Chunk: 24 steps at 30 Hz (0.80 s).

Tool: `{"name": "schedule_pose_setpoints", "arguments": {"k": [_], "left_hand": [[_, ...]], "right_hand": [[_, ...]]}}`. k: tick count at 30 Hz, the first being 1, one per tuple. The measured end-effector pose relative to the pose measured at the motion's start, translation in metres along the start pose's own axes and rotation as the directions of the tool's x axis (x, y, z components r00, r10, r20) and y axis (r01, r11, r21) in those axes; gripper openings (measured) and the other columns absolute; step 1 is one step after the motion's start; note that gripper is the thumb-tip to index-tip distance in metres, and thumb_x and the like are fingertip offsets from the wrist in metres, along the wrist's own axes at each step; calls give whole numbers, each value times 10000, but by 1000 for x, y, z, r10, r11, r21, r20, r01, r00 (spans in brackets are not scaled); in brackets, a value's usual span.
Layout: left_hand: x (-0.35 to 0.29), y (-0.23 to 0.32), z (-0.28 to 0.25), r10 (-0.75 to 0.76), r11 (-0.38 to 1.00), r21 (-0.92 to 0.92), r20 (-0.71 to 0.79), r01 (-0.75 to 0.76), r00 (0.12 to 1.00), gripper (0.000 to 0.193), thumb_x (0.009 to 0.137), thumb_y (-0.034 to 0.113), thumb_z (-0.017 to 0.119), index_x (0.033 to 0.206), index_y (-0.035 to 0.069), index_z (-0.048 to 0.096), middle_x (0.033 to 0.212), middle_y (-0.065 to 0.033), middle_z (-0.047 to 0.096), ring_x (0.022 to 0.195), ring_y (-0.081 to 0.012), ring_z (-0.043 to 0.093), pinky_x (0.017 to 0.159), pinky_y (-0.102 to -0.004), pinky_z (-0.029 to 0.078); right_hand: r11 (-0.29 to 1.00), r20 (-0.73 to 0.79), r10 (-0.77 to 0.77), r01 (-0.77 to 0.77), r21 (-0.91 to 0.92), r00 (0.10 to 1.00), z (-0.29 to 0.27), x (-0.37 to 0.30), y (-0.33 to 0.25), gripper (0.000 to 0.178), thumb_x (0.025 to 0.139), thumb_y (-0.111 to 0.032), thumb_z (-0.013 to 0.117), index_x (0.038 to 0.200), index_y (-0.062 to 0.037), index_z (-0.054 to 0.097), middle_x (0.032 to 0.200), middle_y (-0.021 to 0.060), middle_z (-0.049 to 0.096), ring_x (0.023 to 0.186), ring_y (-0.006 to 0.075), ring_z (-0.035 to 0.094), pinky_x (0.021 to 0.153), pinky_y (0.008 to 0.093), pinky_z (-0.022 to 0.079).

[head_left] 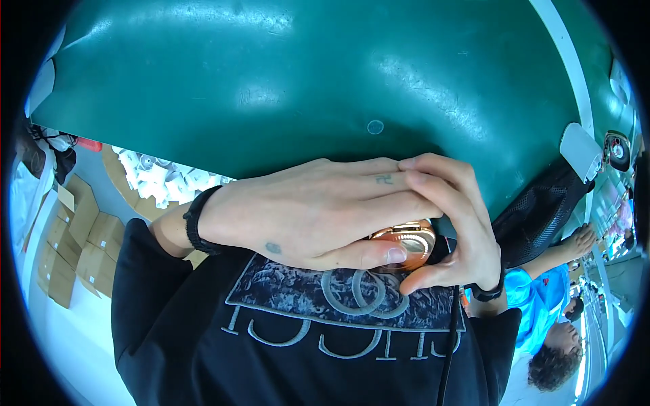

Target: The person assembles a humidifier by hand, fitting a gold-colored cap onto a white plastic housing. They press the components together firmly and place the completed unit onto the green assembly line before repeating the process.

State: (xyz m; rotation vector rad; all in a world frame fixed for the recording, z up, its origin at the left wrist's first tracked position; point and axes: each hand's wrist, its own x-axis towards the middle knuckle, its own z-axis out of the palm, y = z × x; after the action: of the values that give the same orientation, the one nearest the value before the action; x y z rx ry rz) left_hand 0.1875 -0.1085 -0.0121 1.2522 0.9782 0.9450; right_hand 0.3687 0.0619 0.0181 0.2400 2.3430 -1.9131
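A shiny rose-gold, round metal object with a beaded ring [416,241] is held between my two hands, close to my body at the table's near edge. My left hand [291,210] reaches across from the left, its thumb on the object's front and its fingers stretched along the far side. Curled over the left fingertips, my right hand [470,237] grips from the right, thumb below the object. Much of the object is covered by fingers, so its exact kind does not show. A dark part shows beside it, inside the right hand's curl.
A small clear disc [375,126] lies on the green tabletop [325,74]. White pieces [152,177] fill a container at left, near cardboard boxes [95,254]. To the right are black mesh fabric [548,210], a white flat piece [580,152] and a person in blue [542,301].
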Motion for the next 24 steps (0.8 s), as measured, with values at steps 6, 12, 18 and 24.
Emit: {"name": "schedule_pose_setpoints", "arguments": {"k": [6,12,18,24], "left_hand": [[-3,-7,16,115,993,12,-212,-115,971,431,1059,331,541,1371,41,471,1194,-175,586,1065,-352,590,781,-441,564],[-5,-2,10,48,999,12,-142,-47,989,572,1055,461,522,1403,8,487,1323,-222,553,1221,-413,554,911,-469,548],[-3,0,17,114,990,107,-214,-93,970,633,895,479,757,1279,42,508,1219,-171,596,1144,-346,605,716,-410,614],[3,1,15,65,997,47,-230,-55,971,728,809,523,829,1241,22,526,1222,-182,601,1101,-342,640,693,-399,624]], "right_hand": [[996,-58,-62,58,-64,996,9,1,-1,913,668,-541,890,1375,-17,643,1328,192,573,1074,352,653,891,449,564],[985,-65,-131,123,-120,989,12,-3,8,906,652,-543,888,1352,-16,656,1334,221,584,1015,346,658,820,420,560],[973,-96,-202,189,-130,975,16,-12,16,843,658,-521,883,1315,-32,681,1357,250,592,967,342,664,772,400,554],[958,-99,-252,234,-164,963,16,-10,20,828,647,-520,889,1305,-58,689,1381,249,587,1031,345,645,811,408,549]]}}
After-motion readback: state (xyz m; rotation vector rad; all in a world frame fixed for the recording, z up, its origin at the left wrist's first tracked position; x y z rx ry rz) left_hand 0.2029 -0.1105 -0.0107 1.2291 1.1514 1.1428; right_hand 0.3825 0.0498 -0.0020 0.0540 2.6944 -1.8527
